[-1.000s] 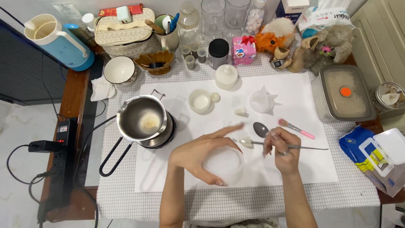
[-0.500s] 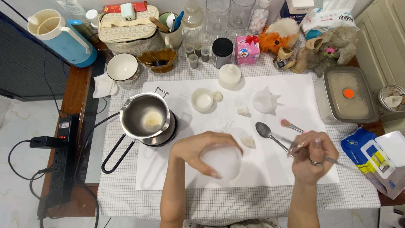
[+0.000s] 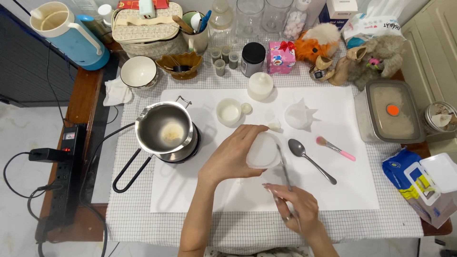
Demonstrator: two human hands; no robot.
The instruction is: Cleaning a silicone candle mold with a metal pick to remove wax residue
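On a checked tablecloth [image 3: 247, 228], a smooth white paper sheet [image 3: 342, 185] is spread, and a round, shiny steel melting pot [image 3: 164, 129] with a long black looped handle is set at its left edge. Over the middle of the sheet, a translucent, milky-white rounded mould [image 3: 263, 151] is gripped and tilted by the left hand [image 3: 232, 154], fingers curled over its top. A thin metal tool [image 3: 285, 172] is pinched by the right hand [image 3: 295, 207], its tip laid against the mould, beside a steel spoon [image 3: 309, 159].

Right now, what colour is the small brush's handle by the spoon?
Pink, on the small brush right of the spoon; head view.
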